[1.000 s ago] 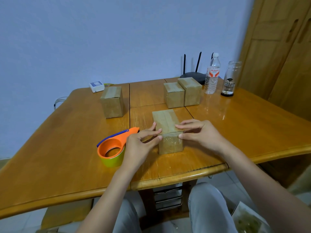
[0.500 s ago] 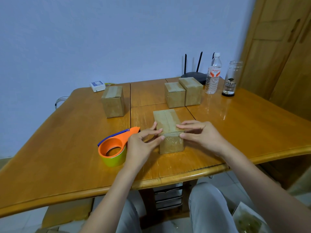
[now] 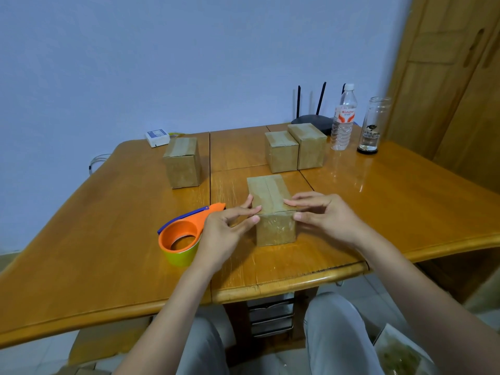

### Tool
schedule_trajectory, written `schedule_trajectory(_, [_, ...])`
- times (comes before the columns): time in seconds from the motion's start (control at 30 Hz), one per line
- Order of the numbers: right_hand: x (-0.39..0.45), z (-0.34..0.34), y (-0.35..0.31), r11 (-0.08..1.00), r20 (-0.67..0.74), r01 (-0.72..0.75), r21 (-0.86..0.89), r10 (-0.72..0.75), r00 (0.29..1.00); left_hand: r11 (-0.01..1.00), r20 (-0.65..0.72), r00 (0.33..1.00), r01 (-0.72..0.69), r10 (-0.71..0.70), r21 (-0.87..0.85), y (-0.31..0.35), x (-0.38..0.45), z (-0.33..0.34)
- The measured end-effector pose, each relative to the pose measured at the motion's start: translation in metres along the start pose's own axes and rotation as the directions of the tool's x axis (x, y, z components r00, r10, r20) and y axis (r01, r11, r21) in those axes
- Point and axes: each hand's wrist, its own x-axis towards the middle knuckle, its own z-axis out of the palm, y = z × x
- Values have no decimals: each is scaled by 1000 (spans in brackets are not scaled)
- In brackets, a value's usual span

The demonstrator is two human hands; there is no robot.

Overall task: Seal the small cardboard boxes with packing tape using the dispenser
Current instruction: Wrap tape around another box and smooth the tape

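Near box: small cardboard box (image 3: 272, 209) with a strip of tape along its top, standing on the wooden table (image 3: 108, 239) close to the front edge, between the two hands.
Left hand: left hand (image 3: 224, 228) at the box's left near corner; fingers stretched out and slightly spread, fingertips touching the top edge and the left side.
Right hand: right hand (image 3: 324, 215) at the box's right near corner; upper fingers lie flat on the top face, lower fingers curl against the right side, thumb not clearly seen.
Grip: both hands press on the box with mostly straight fingers; whether any finger pinches the tape, I cannot tell.
Tape dispenser: orange dispenser (image 3: 186, 231) with blue blade arm and green tape roll, lying on the table just beside the left hand, apart from the box.
Left box: single taped box (image 3: 182, 162) farther back on the left.
Back boxes: pair of boxes (image 3: 295, 150) touching side by side, behind the near box.
Bottle: plastic water bottle (image 3: 343, 120), upright at the back.
Jar: clear glass jar (image 3: 372, 125), upright just right of the bottle.
Router: black router (image 3: 313, 117) with antennas, behind the pair.
White device: small white box (image 3: 157, 136) at the table's back left.
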Motion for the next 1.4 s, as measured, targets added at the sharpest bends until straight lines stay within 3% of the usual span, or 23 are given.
schedule_trajectory(0.2, [-5, 8, 6, 1000, -45, 17, -15, -18, 999, 997, -6, 1000, -2, 2, -74, -3, -3, 6])
schedule_trajectory(0.43, [-10, 19, 8, 989, -92, 94, -111, -104, 990, 993, 10, 996, -93, 92, 74, -13, -9, 14])
schedule_trajectory(0.6, [-10, 19, 13, 993, -65, 114, -24, -115, 991, 995, -22, 996, -79, 81, 65, -10, -9, 14])
schedule_trajectory(0.7, [-9, 23, 15, 972, -111, 150, -178, -172, 979, 985, -38, 991, -119, 125, 122, -8, -7, 11])
schedule_trajectory(0.83, [-12, 17, 13, 994, 2, 78, -73, -78, 997, 995, 75, 994, -77, 73, 56, -8, -7, 3])
schedule_trajectory(0.93, [-9, 6, -2, 989, 61, 53, -137, -45, 997, 986, 20, 995, -95, 93, 139, -1, -3, 2])
schedule_trajectory(1.03, [1, 10, -12, 999, -13, -53, 11, 53, 998, 988, -60, 998, 9, 1, 155, 13, 8, 3])
schedule_trajectory(1.13, [6, 15, -15, 996, -91, 5, -86, -12, 996, 954, -33, 998, -48, 60, 295, 21, 17, 2])
schedule_trajectory(1.2, [6, 16, -14, 987, -101, 30, -160, -47, 994, 953, -6, 995, -90, 96, 290, 23, 16, 2])
schedule_trajectory(1.4, [3, 10, -11, 987, -56, 5, -159, -14, 998, 937, 10, 990, -140, 144, 321, 13, 17, -3])
